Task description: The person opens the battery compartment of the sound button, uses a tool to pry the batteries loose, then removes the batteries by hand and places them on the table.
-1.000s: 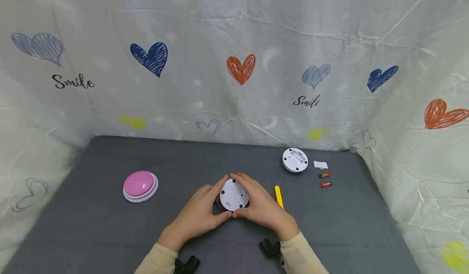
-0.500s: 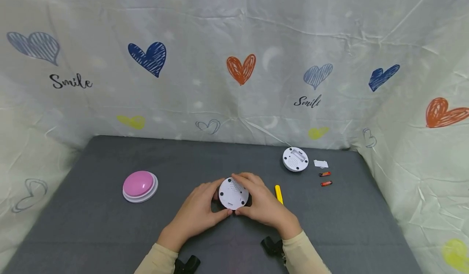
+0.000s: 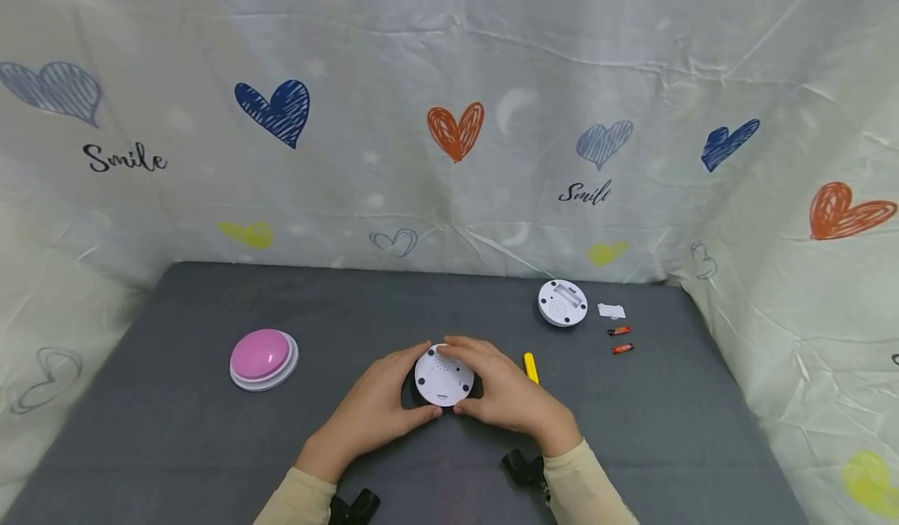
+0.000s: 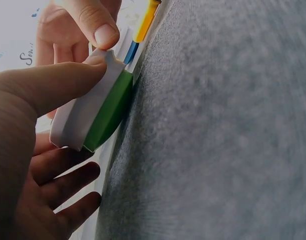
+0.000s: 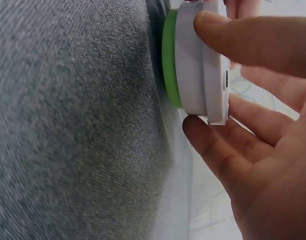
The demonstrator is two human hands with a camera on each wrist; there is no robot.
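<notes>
Both hands hold a round buzzer button [image 3: 444,377] over the middle of the table, its white base with speaker holes and dark feet facing up. Its green dome [image 4: 112,112] points down, close over the grey cloth. My left hand [image 3: 372,404] grips the left side, thumb at the near edge and other fingers at the far side. On the right, my right hand [image 3: 516,392] pinches the rim between thumb and fingers; in the right wrist view the thumb lies along the white rim [image 5: 192,75]. Parts of the fingers are hidden behind the base.
A pink buzzer button [image 3: 261,353] stands to the left. At the back right lies an upturned white one [image 3: 563,303] with its battery slot exposed, beside a white cover [image 3: 611,311] and two small batteries [image 3: 621,349]. A yellow handle [image 3: 531,367] lies beyond my right hand.
The buzzer button has turned slightly counterclockwise between my hands, its feet and slot marks shifting round. Both hands stay around it, and the view has drifted a little.
</notes>
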